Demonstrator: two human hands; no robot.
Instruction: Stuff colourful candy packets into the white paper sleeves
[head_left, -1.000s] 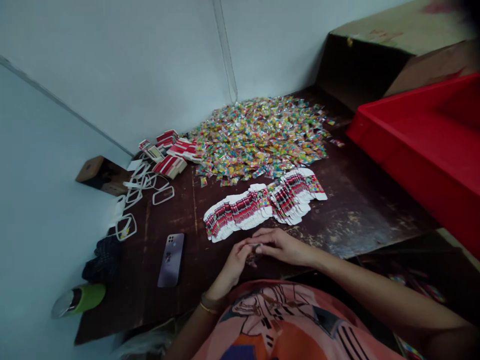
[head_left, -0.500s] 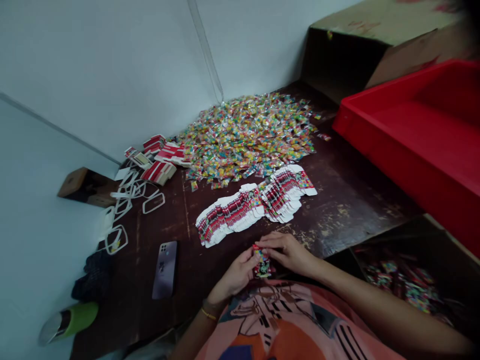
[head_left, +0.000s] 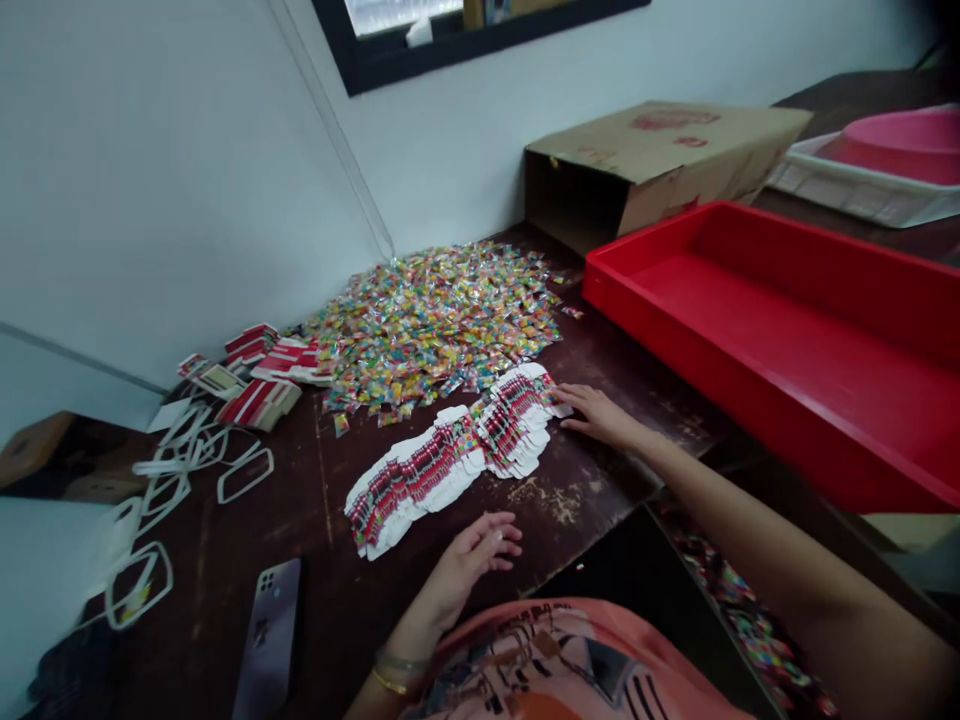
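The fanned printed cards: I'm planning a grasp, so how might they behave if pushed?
Pushed, the fanned printed cards would likely slide over one another, since they overlap with no visible band. Each is probably light and bendy, looking thin.

The cartons [head_left: 416, 480] were white and patterned red, the packets [head_left: 442, 320] multicoloured, the tray [head_left: 720, 390] plain red, the phone [head_left: 268, 640] greyish purple

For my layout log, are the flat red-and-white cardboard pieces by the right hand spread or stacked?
Spread: the cardboard pieces overlap in a long, fanned row.
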